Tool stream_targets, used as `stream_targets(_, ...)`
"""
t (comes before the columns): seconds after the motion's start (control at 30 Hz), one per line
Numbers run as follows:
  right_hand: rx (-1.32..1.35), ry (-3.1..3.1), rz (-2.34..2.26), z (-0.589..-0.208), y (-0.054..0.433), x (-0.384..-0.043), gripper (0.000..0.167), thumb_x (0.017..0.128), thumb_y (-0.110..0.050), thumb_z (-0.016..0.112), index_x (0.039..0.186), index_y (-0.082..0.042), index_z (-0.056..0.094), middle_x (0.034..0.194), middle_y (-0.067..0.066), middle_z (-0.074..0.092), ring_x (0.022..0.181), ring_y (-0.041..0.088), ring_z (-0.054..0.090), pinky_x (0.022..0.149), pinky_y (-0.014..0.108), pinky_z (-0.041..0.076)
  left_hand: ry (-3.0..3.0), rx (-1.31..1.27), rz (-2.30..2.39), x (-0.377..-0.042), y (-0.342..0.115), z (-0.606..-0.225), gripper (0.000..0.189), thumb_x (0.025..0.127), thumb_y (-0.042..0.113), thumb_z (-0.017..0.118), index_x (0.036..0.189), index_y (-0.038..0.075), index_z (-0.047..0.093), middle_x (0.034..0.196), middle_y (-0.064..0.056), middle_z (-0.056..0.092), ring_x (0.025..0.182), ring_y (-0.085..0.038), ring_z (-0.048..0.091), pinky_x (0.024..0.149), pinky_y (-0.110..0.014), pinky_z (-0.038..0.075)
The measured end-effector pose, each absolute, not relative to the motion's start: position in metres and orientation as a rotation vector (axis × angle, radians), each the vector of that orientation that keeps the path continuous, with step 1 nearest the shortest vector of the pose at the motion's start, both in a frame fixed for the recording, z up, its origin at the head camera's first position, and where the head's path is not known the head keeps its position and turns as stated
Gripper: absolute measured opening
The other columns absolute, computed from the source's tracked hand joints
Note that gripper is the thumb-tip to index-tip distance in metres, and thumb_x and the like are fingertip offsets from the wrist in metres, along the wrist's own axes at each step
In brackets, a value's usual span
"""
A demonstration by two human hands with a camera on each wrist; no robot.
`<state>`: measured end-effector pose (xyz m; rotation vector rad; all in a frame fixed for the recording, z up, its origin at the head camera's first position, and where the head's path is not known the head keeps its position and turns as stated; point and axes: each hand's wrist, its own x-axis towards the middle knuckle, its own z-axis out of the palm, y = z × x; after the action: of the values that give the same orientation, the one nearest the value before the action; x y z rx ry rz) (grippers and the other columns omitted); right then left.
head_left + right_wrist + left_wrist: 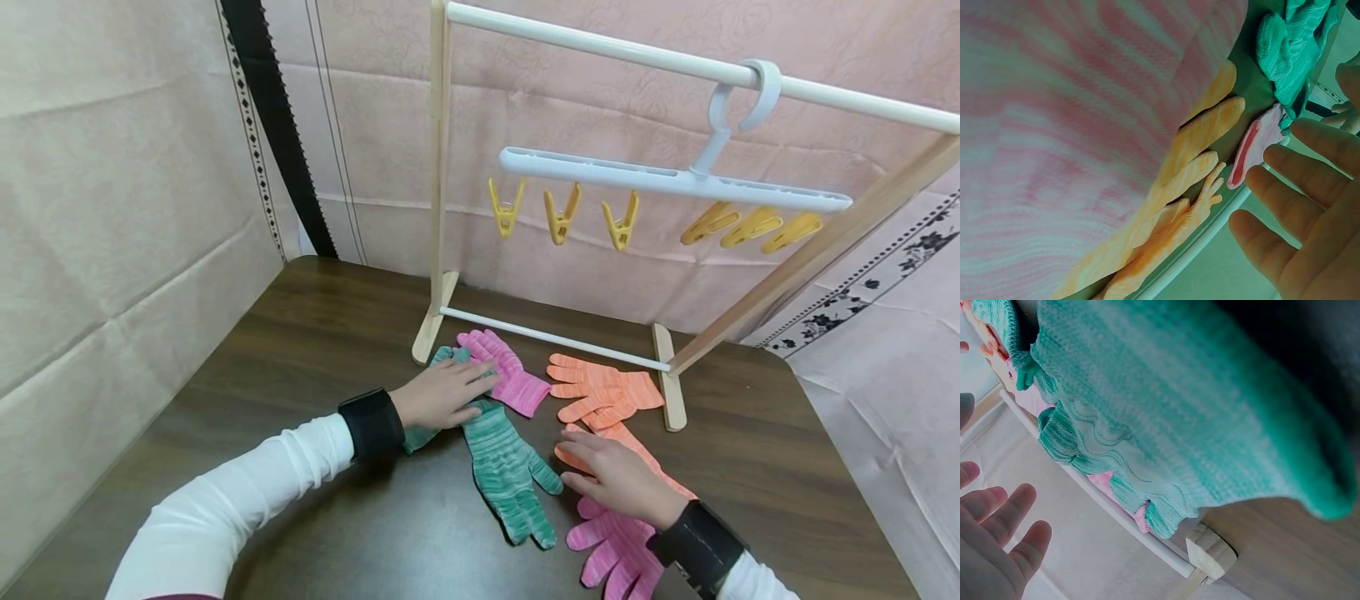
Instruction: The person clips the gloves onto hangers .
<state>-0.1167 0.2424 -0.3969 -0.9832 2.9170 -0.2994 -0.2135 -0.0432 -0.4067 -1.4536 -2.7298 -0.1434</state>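
My left hand point(447, 392), fingers spread, is over one green knitted glove point(422, 437) and holds nothing. In the left wrist view, its fingers point(1013, 512) are apart from the green cloth. A second green glove point(504, 471) lies just right of it, fingers toward me. One pink glove point(513, 375) lies behind. My right hand point(626, 477) hovers, fingers extended, above an orange glove point(637, 442) and another pink glove point(618, 546), which it partly hides. Another orange glove point(603, 390) lies farther back, overlapping the first.
Behind the gloves stands a wooden rack point(440, 167) with a white top rail point(600, 43). From the rail hangs a light blue hanger point(637, 173) with several yellow clothespins point(560, 215). The gloves lie on a dark wooden table point(315, 333); pale cloth surrounds it.
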Motion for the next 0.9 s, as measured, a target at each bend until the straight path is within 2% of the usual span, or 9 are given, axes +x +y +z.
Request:
stream_targets(0.3, -1.063, 2.918, -0.313, -0.3974, 0.2406, -0.1200, 0.036, 0.083, -0.028, 0.060, 0.112, -0.007, 0.060, 0.118, 0.011, 0.057, 0.112, 0.026, 0.051, 0.087, 0.041, 0.044, -2.664, -1.431, -0.180, -0.2152, -0.0399, -0.4054, 0.054, 0.089, 0.032, 0.049, 0.137, 0.012, 0.033, 0.141, -0.010, 0.033, 0.125, -0.025, 0.037, 0.099, -0.048, 0.032)
stream_targets(0.6, -1.064, 2.914, -0.314, -0.3969, 0.2380, -0.1209, 0.036, 0.083, -0.029, 0.060, 0.111, -0.007, 0.059, 0.116, 0.010, 0.058, 0.111, 0.025, 0.052, 0.087, 0.041, 0.044, -2.502, -1.375, -0.229, -0.2190, -0.0382, -0.4045, 0.043, 0.089, 0.032, 0.048, 0.126, 0.010, 0.048, 0.130, -0.009, 0.048, 0.120, -0.025, 0.044, 0.099, -0.044, 0.032)
stream_targets(0.9, -1.026, 2.907, -0.302, -0.3971, 0.2368, -0.1214, 0.038, 0.083, -0.030, 0.058, 0.114, -0.007, 0.057, 0.115, 0.008, 0.058, 0.110, 0.024, 0.053, 0.087, 0.040, 0.045, -2.455, -1.315, -0.259, -0.2222, -0.0363, -0.3973, 0.043, 0.088, 0.032, 0.050, 0.126, 0.011, 0.048, 0.127, -0.007, 0.051, 0.119, -0.023, 0.044, 0.099, -0.043, 0.033)
